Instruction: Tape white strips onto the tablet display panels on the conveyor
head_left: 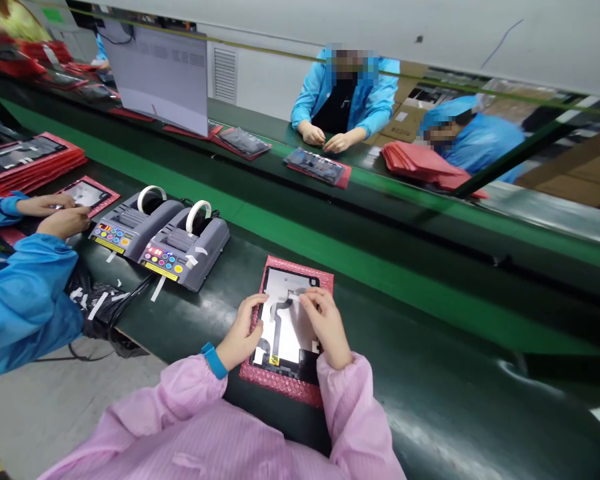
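A screen panel (pixel 300 320) with a pale back and dark ribbon cable (pixel 279 323) lies on a red bubble-wrap bag (pixel 280 385) in front of me. My left hand (pixel 241 331), with a blue wristband (pixel 214 361), rests at the panel's left edge, thumb and forefinger apart. Over the panel's upper middle, my right hand (pixel 327 325) is closed in a pinch on a small whitish strip of tape (pixel 295 296), near the cable's upper end. The fingertips partly cover the strip. A yellow label (pixel 274 361) shows near the panel's lower edge.
Two grey tape dispensers (pixel 185 247) stand to the left, tape rolls on top. Beyond them, a co-worker's hands (pixel 63 217) work on another panel beside stacked red bags (pixel 35 163). A raised shelf (pixel 260 170) runs across, with people behind it.
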Demonstrator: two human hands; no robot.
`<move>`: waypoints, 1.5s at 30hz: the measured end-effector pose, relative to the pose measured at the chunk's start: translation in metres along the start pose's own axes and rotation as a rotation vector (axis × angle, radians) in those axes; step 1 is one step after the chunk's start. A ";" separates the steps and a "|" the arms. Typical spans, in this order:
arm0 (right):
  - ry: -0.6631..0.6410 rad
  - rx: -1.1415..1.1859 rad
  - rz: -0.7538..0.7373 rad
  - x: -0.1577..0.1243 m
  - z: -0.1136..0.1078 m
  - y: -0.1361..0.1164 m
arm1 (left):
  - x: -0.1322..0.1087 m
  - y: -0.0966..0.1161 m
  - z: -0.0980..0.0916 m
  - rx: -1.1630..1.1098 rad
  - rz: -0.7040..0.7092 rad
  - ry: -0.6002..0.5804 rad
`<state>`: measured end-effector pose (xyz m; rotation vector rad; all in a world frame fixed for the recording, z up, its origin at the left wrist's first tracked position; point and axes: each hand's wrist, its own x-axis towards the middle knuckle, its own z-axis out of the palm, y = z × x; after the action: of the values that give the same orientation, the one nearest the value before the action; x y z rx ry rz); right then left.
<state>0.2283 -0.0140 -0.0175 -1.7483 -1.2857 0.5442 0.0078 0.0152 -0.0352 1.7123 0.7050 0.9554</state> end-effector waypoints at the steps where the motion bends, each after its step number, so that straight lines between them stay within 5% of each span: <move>1: 0.049 -0.040 0.040 0.003 -0.003 0.004 | 0.003 0.001 0.001 0.106 0.043 -0.010; 6: 0.093 -0.179 0.132 0.004 -0.001 0.010 | 0.016 -0.002 0.010 0.442 0.139 -0.157; 16: 0.077 -0.333 0.200 0.003 0.016 0.013 | 0.015 0.006 0.019 0.725 0.136 -0.303; 36: 0.049 -0.438 0.209 0.003 0.019 -0.001 | 0.017 0.007 0.022 0.831 0.156 -0.351; 41: 0.212 -0.485 0.204 0.001 0.012 0.015 | 0.017 0.006 0.022 0.770 0.153 -0.330; 45: 0.214 -0.383 0.143 -0.010 -0.010 0.036 | 0.016 0.006 0.021 0.755 0.157 -0.312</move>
<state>0.2516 -0.0306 -0.0437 -2.1617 -1.1732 0.1867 0.0344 0.0156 -0.0287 2.5404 0.7814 0.5156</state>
